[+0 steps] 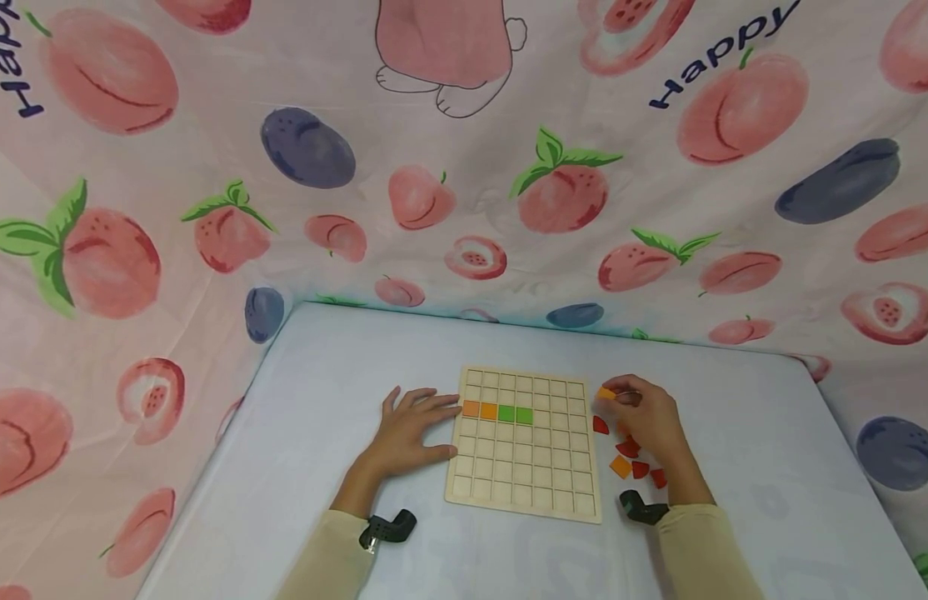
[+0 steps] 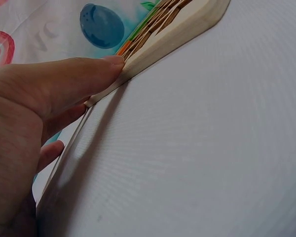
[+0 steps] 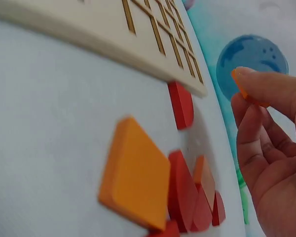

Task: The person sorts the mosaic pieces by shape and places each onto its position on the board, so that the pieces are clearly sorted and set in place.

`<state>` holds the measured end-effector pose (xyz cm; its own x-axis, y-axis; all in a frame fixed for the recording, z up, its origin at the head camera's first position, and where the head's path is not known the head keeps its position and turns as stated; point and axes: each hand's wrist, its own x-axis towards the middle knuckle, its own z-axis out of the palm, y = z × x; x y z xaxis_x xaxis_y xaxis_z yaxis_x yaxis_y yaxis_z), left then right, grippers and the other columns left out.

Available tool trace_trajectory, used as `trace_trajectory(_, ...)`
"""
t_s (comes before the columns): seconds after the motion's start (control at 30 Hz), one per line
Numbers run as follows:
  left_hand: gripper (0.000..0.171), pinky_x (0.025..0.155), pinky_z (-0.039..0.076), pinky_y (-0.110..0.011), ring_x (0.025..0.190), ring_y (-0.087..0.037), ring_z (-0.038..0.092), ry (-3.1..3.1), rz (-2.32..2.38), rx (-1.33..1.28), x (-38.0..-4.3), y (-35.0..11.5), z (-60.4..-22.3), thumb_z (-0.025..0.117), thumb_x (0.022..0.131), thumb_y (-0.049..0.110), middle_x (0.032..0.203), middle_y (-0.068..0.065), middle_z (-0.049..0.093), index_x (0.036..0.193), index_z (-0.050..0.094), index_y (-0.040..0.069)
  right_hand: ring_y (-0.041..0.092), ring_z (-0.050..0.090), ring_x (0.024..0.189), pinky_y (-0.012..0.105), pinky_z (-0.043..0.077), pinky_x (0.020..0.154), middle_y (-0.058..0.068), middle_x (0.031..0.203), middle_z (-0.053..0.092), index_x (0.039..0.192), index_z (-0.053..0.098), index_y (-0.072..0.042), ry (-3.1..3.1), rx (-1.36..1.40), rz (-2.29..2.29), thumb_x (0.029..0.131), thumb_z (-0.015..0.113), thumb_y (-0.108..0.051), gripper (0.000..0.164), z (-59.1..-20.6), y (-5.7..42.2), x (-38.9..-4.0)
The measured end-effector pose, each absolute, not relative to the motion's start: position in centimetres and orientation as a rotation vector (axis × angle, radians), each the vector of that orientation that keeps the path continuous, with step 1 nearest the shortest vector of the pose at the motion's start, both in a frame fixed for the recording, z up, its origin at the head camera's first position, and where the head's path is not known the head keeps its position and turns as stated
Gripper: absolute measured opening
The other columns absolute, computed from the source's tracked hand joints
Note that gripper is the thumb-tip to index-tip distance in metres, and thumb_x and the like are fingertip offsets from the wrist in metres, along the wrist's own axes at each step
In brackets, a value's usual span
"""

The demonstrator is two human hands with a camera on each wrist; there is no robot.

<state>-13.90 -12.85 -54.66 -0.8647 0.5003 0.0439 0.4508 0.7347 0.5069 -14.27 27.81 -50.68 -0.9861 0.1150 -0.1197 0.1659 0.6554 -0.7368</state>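
Observation:
A wooden grid board (image 1: 524,483) lies flat on the table. In one of its upper rows, from the left edge, sit two orange square tiles (image 1: 480,410) and two green square tiles (image 1: 515,414). My left hand (image 1: 411,429) rests at the board's left edge with fingers spread, the thumb tip touching the side in the left wrist view. Beyond the right edge, my right hand (image 1: 650,414) pinches an orange tile (image 3: 240,88) between thumb and fingers, raised above the table in the right wrist view.
Right of the board lie several red rounded pieces (image 3: 181,105) and an orange square tile (image 3: 135,173), partly under my right hand. A paler orange piece (image 3: 204,178) leans among them. A fruit-print cloth (image 1: 434,283) hangs behind the white table (image 1: 344,358).

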Motion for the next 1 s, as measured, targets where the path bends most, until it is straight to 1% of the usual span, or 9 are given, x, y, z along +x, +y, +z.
trace_trajectory(0.07, 0.067, 0.122, 0.001, -0.067, 0.15, -0.023, 0.033, 2.836, 0.791, 0.778, -13.9, -12.9, -54.7, 0.072, 0.086, 0.056, 0.156, 0.013, 0.049, 0.146, 0.057, 0.031, 0.025, 0.062, 0.096, 0.027, 0.056, 0.067, 0.009, 0.108, 0.071, 0.12, 0.071, -0.018, 2.801, 0.191, -1.282, 0.095, 0.074, -0.029, 0.028, -50.8, 27.4, -14.1)
trace_trajectory(0.2, 0.067, 0.122, 0.001, -0.067, 0.15, -0.023, 0.034, 2.838, 0.8, 0.777, -13.8, -12.9, -54.7, 0.072, 0.086, 0.055, 0.156, 0.013, 0.049, 0.146, 0.058, 0.03, 0.023, 0.067, 0.098, 0.026, 0.057, 0.075, 0.007, 0.109, 0.073, 0.119, 0.073, -0.019, 2.787, 0.122, -1.327, 0.096, 0.072, -0.029, 0.025, -51.0, 26.5, -14.0)
trace_trajectory(0.3, 0.067, 0.122, 0.001, -0.067, 0.15, -0.023, 0.034, 2.841, 0.797, 0.776, -13.9, -12.9, -54.7, 0.072, 0.086, 0.055, 0.156, 0.013, 0.049, 0.146, 0.058, 0.031, 0.022, 0.069, 0.1, 0.024, 0.059, 0.077, 0.009, 0.113, 0.072, 0.121, 0.071, -0.016, 2.742, 0.088, -1.362, 0.098, 0.07, -0.027, 0.026, -51.2, 25.8, -14.1)
trace_trajectory(0.37, 0.067, 0.122, 0.001, -0.066, 0.15, -0.022, 0.033, 2.847, 0.788, 0.773, -13.9, -12.9, -54.8, 0.072, 0.086, 0.056, 0.156, 0.014, 0.049, 0.146, 0.057, 0.031, 0.022, 0.07, 0.1, 0.025, 0.06, 0.077, 0.01, 0.114, 0.073, 0.121, 0.071, -0.014, 2.703, 0.068, -1.391, 0.099, 0.069, -0.025, 0.025, -51.1, 25.3, -14.1)
trace_trajectory(0.5, 0.067, 0.122, 0.001, -0.065, 0.15, -0.022, 0.033, 2.848, 0.787, 0.773, -13.9, -12.9, -55.0, 0.072, 0.086, 0.056, 0.156, 0.015, 0.049, 0.146, 0.057, 0.032, 0.02, 0.07, 0.098, 0.026, 0.058, 0.076, 0.01, 0.116, 0.073, 0.116, 0.073, -0.013, 2.644, 0.067, -1.445, 0.098, 0.07, -0.025, 0.022, -50.9, 24.3, -13.9)
trace_trajectory(0.67, 0.067, 0.122, 0.001, -0.066, 0.15, -0.022, 0.033, 2.844, 0.797, 0.782, -14.0, -12.9, -55.0, 0.072, 0.086, 0.056, 0.156, 0.014, 0.049, 0.146, 0.057, 0.032, 0.014, 0.067, 0.093, 0.022, 0.056, 0.077, 0.009, 0.111, 0.074, 0.113, 0.076, -0.012, 2.649, 0.073, -1.457, 0.095, 0.074, -0.024, 0.021, -50.8, 23.1, -13.9)
trace_trajectory(0.8, 0.067, 0.123, 0.001, -0.065, 0.15, -0.021, 0.033, 2.847, 0.78, 0.776, -14.0, -12.9, -55.0, 0.071, 0.086, 0.057, 0.156, 0.015, 0.048, 0.146, 0.057, 0.033, 0.016, 0.066, 0.078, 0.026, 0.057, 0.068, 0.009, 0.103, 0.072, 0.112, 0.074, -0.011, 2.543, 0.122, -1.534, 0.093, 0.076, -0.024, 0.023, -51.2, 22.2, -14.1)
trace_trajectory(0.9, 0.066, 0.123, 0.002, -0.065, 0.15, -0.021, 0.034, 2.856, 0.783, 0.776, -13.9, -12.9, -54.9, 0.072, 0.085, 0.056, 0.156, 0.015, 0.049, 0.146, 0.058, 0.033, 0.019, 0.063, 0.069, 0.028, 0.055, 0.06, 0.008, 0.093, 0.072, 0.108, 0.074, -0.008, 2.46, 0.13, -1.589, 0.091, 0.077, -0.023, 0.023, -51.7, 21.8, -14.2)
trace_trajectory(1.0, 0.066, 0.122, 0.002, -0.066, 0.149, -0.021, 0.034, 2.862, 0.784, 0.777, -13.9, -12.9, -54.9, 0.072, 0.085, 0.056, 0.155, 0.016, 0.049, 0.146, 0.058, 0.033, 0.018, 0.06, 0.066, 0.027, 0.051, 0.057, 0.007, 0.083, 0.071, 0.104, 0.075, -0.005, 2.446, 0.102, -1.585, 0.09, 0.078, -0.022, 0.023, -52.3, 21.5, -14.5)
